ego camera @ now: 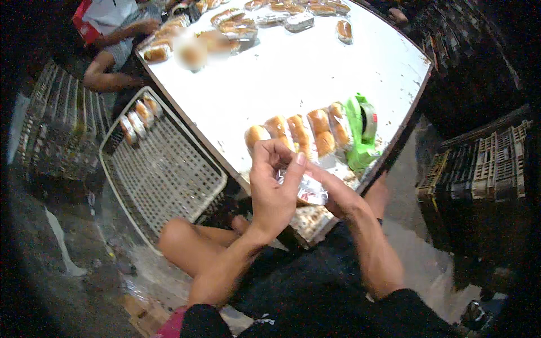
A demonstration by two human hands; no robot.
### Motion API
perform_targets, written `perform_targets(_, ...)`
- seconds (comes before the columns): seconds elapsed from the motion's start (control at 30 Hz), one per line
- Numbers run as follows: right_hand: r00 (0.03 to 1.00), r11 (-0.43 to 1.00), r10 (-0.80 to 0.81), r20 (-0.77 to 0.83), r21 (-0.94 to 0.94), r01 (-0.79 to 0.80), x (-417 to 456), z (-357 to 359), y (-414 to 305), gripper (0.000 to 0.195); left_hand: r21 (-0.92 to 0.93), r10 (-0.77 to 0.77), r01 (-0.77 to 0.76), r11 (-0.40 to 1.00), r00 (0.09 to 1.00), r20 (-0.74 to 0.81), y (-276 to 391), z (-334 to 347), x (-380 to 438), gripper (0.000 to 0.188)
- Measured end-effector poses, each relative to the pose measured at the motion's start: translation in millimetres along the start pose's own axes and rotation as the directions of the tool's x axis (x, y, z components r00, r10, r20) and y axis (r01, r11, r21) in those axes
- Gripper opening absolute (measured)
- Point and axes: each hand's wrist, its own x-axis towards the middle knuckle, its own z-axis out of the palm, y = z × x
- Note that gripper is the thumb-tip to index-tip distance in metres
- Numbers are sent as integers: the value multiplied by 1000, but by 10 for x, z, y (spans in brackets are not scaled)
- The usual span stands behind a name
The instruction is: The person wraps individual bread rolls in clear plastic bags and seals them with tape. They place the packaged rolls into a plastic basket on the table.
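Observation:
Between my two hands is a bread roll in clear plastic wrap (312,192), held over the near corner of the white table (321,72). My left hand (274,186) grips it with the thumb along its near side and the fingers curled over the top. My right hand (338,190) holds its other end, partly hidden behind the shiny plastic. Just beyond my hands lies a row of several wrapped bread rolls (301,132). At the row's right end stands a green tape dispenser (358,139) with a roll of tape in it.
A plastic crate (165,169) with several wrapped rolls (141,114) sits left of the table. More wrapped rolls (234,25) lie at the far side, where a person's arm (114,72) shows. Stacked crates (482,164) stand at the right, others (63,118) at the left.

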Motion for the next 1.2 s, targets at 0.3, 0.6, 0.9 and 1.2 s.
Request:
perform_targets(0.3, 931, 211, -363, 31, -971, 115, 851, 428, -397, 27, -7, 10, -14, 1000, 901, -433, -445, -667, 576, 64)
perform_targets(0.6, 863, 440, -484, -143, -892, 99, 3207, -864, -602, 41, 609, -81, 221, 761, 965, -250, -768, -842, 639, 86)
perform_targets(0.9, 862, 697, -505, 44, -567, 438, 3822, -229, -1143, 43, 559, -57, 242, 793, 943, -328, -548, -1103, 732, 76)
perform_targets(1.2, 312, -73, -854, 416, -690, 721, 1173, 903, -1179, 51, -109, 21, -76, 991, 898, -439, -494, -923, 744, 77)
